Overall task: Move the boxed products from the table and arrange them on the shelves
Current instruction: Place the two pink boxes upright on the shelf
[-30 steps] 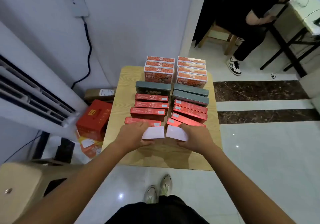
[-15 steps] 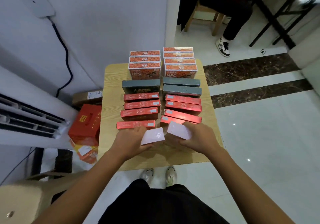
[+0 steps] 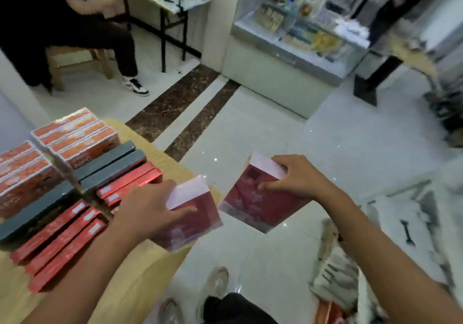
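My left hand [image 3: 147,211] grips a flat dark-red box with a white end [image 3: 193,213], held above the wooden table's [image 3: 140,283] right edge. My right hand [image 3: 298,178] grips a second dark-red box [image 3: 250,201] in the air over the floor, off the table. Rows of boxes stay on the table at left: slim red boxes [image 3: 62,241], dark green boxes [image 3: 110,163] and orange patterned boxes [image 3: 75,135]. A glass display shelf [image 3: 295,30] with products stands far right of centre.
A seated person [image 3: 75,23] in black is on a wooden stool at top left beside a folding table [image 3: 165,0]. Another person [image 3: 390,23] stands at top right. Metal parts and papers [image 3: 411,223] lie on the tiled floor at right. My shoes [image 3: 218,281] are below.
Both hands lifted a dark-red box each off the table's front edge. The view swung right, so the table now sits at left and the display shelf has come into sight.
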